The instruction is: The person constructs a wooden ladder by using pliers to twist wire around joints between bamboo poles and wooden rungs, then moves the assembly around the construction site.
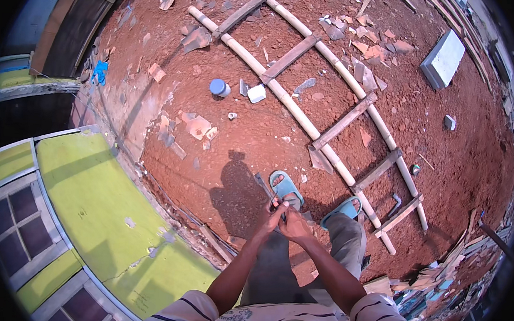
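Note:
In front of my body, my left hand (270, 216) and my right hand (294, 225) meet, both with fingers closed. From the left hand a narrow dark tool (264, 185) points up and to the left; its exact kind is too small to tell. What the right hand's fingers close on is hidden where the hands touch. Just beyond the hands are my feet in light blue sandals (293, 186). To the right and ahead, a bamboo ladder (301, 119) with flat wooden rungs lies on the red soil.
Broken tile pieces (198, 127) litter the soil. Ahead lie a blue-lidded jar (219, 88) and a white container (256, 94). A pale block (444, 60) stands far right. A yellow-green wall (108, 192) with windows runs along the left. Scrap wood (457, 261) lies at the right.

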Tool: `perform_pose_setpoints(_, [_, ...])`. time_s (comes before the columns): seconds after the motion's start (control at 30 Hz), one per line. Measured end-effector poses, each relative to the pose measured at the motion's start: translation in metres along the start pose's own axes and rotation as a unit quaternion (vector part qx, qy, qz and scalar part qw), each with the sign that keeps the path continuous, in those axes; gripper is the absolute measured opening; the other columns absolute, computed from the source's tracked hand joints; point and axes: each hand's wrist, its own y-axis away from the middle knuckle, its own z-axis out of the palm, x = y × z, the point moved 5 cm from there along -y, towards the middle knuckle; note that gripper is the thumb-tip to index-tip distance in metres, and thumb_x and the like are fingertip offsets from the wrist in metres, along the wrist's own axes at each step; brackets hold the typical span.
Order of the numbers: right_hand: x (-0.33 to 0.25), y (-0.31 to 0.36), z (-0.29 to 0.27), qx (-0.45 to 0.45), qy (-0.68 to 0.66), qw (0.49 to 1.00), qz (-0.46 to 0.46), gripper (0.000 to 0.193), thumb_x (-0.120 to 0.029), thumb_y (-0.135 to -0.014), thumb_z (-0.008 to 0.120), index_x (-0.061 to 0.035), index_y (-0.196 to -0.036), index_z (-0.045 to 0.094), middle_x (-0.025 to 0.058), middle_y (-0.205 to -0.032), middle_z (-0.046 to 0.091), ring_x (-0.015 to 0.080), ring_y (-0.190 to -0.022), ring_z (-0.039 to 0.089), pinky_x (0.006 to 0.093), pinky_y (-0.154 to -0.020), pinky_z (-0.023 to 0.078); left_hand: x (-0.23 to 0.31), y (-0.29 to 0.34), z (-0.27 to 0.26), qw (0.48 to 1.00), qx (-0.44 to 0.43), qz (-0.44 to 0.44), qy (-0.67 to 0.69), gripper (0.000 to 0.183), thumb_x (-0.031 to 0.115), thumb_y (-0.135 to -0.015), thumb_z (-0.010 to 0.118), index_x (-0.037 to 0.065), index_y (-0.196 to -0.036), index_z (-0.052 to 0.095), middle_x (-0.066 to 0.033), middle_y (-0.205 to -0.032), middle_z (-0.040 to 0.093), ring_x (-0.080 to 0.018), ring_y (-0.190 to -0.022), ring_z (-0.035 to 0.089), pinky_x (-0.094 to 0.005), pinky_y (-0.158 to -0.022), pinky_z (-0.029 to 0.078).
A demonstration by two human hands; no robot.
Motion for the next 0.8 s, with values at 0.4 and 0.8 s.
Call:
perform_pose_setpoints(0.4, [-0.061, -0.077, 0.018, -0.239, 0.005, 0.967, -0.090, 0.052, -0.029, -0.079, 0.066, -0.0033, -0.121, 0.050, 0.0259, -0.104, 0.063, 0.0418, -0.101, 0.059, 0.0488, -0.086, 0.046, 0.027, -0.009, -0.087, 0.967, 0.178, -0.103, 0.149, 0.021, 0.029, -0.083, 0.073, 0.014, -0.087, 0.060, 0.0038, -0.080, 0.059, -0.0048, -0.071, 0.055, -0.0233, -0.061, 0.043])
perform_pose_setpoints(0.8, [0.039, -0.347, -0.033, -0.198, -0.107, 0.974, 0.033, 0.067, -0.034, -0.079, 0.074, -0.0017, -0.130, 0.045, 0.0118, -0.099, 0.065, 0.0263, -0.093, 0.063, 0.0359, -0.084, 0.050, 0.117, -0.180, -0.111, 0.974, 0.208, -0.077, 0.051, 0.014, 0.019, -0.084, 0.066, 0.014, -0.088, 0.053, 0.0054, -0.071, 0.047, -0.0031, -0.060, 0.044, -0.0214, -0.050, 0.032])
